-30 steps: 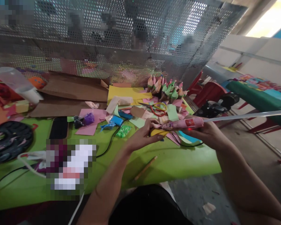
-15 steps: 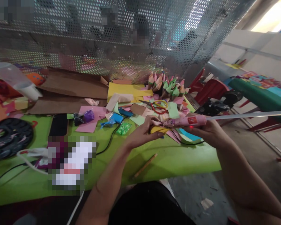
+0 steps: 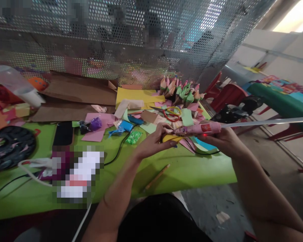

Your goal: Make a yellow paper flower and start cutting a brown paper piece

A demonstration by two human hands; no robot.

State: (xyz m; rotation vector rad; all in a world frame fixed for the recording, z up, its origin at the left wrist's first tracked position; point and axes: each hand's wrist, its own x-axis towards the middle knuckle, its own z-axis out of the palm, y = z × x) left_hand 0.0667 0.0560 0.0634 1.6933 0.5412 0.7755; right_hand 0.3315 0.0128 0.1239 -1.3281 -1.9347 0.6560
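My right hand (image 3: 223, 140) grips a pink glue gun (image 3: 199, 129) lying level, with a long clear glue stick (image 3: 265, 122) running out to the right. Its nozzle points left at a small yellow paper piece (image 3: 171, 138). My left hand (image 3: 155, 141) is closed on that piece, fingers pinched round it, just above the green table (image 3: 181, 171). A black cable (image 3: 203, 153) loops under the gun.
Scraps of coloured paper, red-handled scissors (image 3: 170, 115), folded paper cones (image 3: 181, 93) and small foil packets (image 3: 133, 137) litter the table behind my hands. A pencil (image 3: 157, 176) lies near the front edge. A phone (image 3: 63, 133), a black round tray (image 3: 11, 145) and a perforated metal screen (image 3: 141, 43) are there too.
Both hands stay together at the yellow piece; the glue gun has shifted slightly. The view has drifted a little.
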